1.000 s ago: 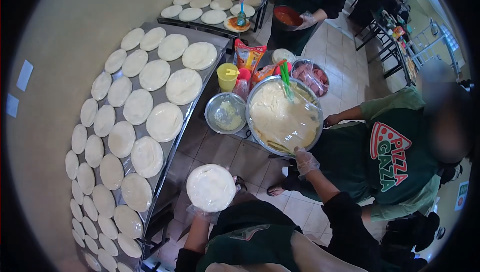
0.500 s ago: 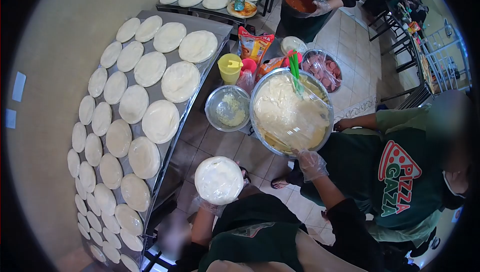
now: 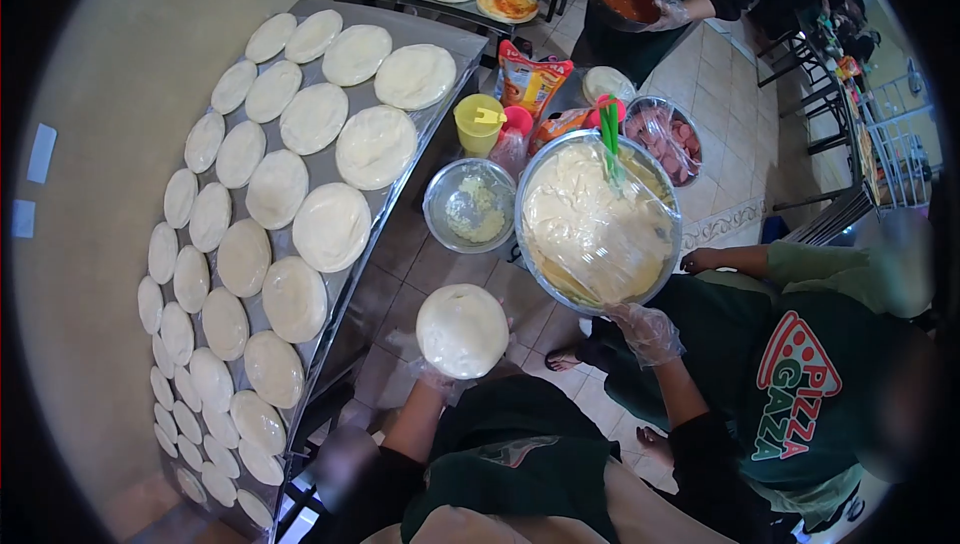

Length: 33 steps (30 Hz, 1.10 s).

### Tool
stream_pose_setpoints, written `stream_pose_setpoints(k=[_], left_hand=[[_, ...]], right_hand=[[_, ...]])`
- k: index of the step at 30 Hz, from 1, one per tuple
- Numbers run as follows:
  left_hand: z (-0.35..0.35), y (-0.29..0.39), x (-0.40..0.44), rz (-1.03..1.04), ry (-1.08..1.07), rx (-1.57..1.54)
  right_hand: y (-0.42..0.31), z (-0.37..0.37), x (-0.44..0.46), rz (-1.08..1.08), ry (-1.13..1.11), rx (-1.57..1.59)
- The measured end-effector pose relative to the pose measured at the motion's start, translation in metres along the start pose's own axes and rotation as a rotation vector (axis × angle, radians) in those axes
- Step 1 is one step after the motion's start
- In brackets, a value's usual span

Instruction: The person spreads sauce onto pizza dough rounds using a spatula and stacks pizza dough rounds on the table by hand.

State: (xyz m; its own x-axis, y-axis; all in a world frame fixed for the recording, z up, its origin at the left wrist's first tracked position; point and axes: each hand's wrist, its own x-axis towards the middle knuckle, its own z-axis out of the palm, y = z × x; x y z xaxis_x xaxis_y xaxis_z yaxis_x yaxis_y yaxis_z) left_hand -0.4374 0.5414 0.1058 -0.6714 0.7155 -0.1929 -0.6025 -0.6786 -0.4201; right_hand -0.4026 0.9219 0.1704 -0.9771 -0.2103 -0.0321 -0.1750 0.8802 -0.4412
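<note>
My left hand [image 3: 432, 376], in a clear plastic glove, holds a round white dough disc [image 3: 462, 331] from its lower edge, its fingers mostly behind it. My right hand [image 3: 647, 332], also gloved, is at the near rim of a large metal bowl [image 3: 600, 219] of pale creamy mixture, partly covered with clear film. Its fingertips meet the bowl's edge, and whether they grip anything cannot be made out. Green handles [image 3: 610, 134] stand at the far side of that bowl. A smaller metal bowl [image 3: 470, 206] with pale remains sits to its left.
Many dough discs lie on the long metal table [image 3: 440, 34] at left. Behind the bowls are a yellow jug [image 3: 478, 124], a red pouch [image 3: 530, 79] and a bowl of pink slices [image 3: 665, 141]. One co-worker [image 3: 790, 374] stands at right; another holds a sauce bowl [image 3: 625, 1].
My left hand and its disc have moved up and right. My right hand stays by the large bowl's rim. The far co-worker's hand has left the blue brush by the sauced disc.
</note>
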Motion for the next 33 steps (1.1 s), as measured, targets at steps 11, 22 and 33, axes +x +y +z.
stream_pose_setpoints(k=[11,22,33], left_hand=[[-0.021,-0.005,0.012,0.105,0.000,0.294],[-0.012,-0.020,-0.022,0.129,-0.291,0.168],[-0.004,-0.031,-0.174,0.087,-0.296,0.048]], right_hand=[[-0.014,-0.029,0.005,0.552,-0.246,1.087],[-0.224,-0.010,-0.029,-0.059,0.026,0.037],[-0.340,-0.005,-0.091,-0.174,0.002,0.247]])
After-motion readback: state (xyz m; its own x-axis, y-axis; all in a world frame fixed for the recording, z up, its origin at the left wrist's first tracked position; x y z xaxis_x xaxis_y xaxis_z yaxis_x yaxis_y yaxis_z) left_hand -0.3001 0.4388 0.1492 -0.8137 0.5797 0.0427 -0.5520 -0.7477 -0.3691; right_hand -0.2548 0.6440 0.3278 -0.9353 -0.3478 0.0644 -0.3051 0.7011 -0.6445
